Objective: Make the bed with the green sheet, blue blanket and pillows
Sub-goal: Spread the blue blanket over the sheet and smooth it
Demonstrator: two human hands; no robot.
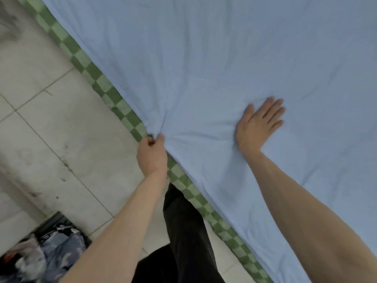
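Pale tiled floor [51, 123]; a dark patterned bundle [55, 248] lies at lower left.

Bed under a blue blanket [224, 58], green checked sheet [106, 92] edging it — pale tiled floor [51, 123] alongside

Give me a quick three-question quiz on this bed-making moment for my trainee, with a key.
1. True or false: the right hand lies flat, palm down, on the pale blue fabric blanket.
2. What is the left hand doing? A) resting on the tiled floor B) pinching the blanket's edge C) holding a pillow
3. Fill in: a strip of the green checkered ______ shows along the bed's side, beside the blanket's edge.

Key
1. True.
2. B: its fingers gather the blanket's edge, with creases fanning out from the pinch.
3. Sheet.
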